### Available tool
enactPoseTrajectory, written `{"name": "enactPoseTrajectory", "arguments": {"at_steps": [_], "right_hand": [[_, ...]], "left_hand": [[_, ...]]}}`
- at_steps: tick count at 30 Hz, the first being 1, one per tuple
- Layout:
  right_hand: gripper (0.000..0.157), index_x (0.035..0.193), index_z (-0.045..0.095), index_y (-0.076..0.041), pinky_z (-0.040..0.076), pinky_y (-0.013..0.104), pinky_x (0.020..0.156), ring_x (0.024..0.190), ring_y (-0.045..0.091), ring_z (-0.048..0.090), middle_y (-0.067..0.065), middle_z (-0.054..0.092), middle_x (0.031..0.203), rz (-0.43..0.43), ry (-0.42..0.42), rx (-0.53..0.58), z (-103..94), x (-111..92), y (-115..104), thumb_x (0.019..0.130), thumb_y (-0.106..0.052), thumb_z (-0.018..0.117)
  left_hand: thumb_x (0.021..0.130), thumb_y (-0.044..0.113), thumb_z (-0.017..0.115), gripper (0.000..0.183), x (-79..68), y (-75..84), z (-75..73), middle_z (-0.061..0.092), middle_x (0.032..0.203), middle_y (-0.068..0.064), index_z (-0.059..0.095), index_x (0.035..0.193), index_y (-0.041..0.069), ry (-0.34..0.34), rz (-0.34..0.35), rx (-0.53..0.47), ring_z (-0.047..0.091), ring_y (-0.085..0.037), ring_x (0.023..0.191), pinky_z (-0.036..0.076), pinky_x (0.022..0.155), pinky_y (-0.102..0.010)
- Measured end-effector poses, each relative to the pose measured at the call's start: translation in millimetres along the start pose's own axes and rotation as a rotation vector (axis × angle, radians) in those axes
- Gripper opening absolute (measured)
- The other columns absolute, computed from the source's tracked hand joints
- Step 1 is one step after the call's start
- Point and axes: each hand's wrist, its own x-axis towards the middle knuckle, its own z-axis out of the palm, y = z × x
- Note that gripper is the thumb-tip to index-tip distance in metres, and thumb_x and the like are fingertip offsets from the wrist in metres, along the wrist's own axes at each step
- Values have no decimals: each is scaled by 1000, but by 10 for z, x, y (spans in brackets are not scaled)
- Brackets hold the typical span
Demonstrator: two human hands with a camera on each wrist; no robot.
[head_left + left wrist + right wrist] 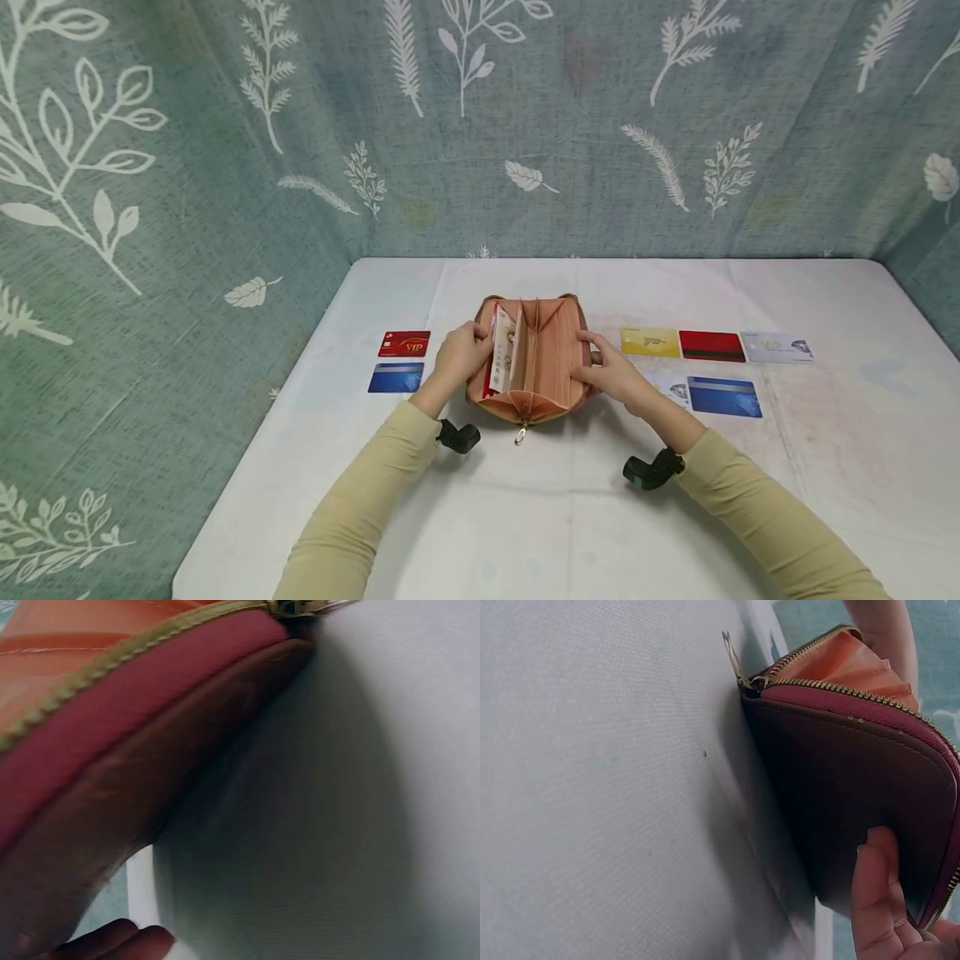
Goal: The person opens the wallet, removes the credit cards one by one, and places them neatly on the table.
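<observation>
Brown zip-around wallet (555,350) unzipped and spread, mouth up, around the middle of the white-covered worktop (525,517), between the two hands. Left hand (459,358) grips the wallet's left side; right hand (611,371) grips the right side, fingers on the outer cover in the right wrist view. Both hands narrow, wallet wall held in each.

Lining is peach, pleated into several compartments. Printed banknote (504,354) stands in the left part, red edge beside it — can't tell what the red piece is. Gold zipper teeth (832,688) run along a maroon band; metal zip pull (521,435) hangs at the near end.

Left of the wallet: red VIP card (404,343), blue card (396,377) just below it. Right of the wallet, back row: gold card (649,342), red card with dark stripe (712,346), silver VIP card (776,347). Front row: pale card (677,388), partly covered by the right hand and wrist, then blue striped card (725,397) beside it.

Beige sleeves (360,508) on both arms, black device at each wrist. Green leaf-print curtain (525,125) behind — also along the left.
</observation>
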Motion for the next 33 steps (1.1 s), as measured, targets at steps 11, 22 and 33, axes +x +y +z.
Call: {"name": "enactPoseTrajectory", "arguments": {"at_steps": [11,22,33], "right_hand": [[69,145,16,-9,51,29,67,86,19,61,31,44,128,7,2,4,-1,-17,-34,89,-11,56],[68,145,18,-10,51,31,66,81,16,62,30,47,125,1,-7,5,12,1,-18,89,-11,56],[69,145,17,-10,51,30,67,85,17,61,31,45,126,-1,-13,6,-3,3,-2,89,-11,57]], "left_hand": [[86,22,53,22,107,-44,-62,48,63,-3,49,69,9,-168,-27,-113,44,-13,53,34,45,-22],[88,14,51,15,119,-146,-68,48,67,-2,55,78,3,-210,-42,-254,44,-10,55,35,47,-20],[89,12,47,16,137,-238,-71,56,74,-3,54,89,-2,-306,-77,-520,51,-6,55,43,47,-20]]}}
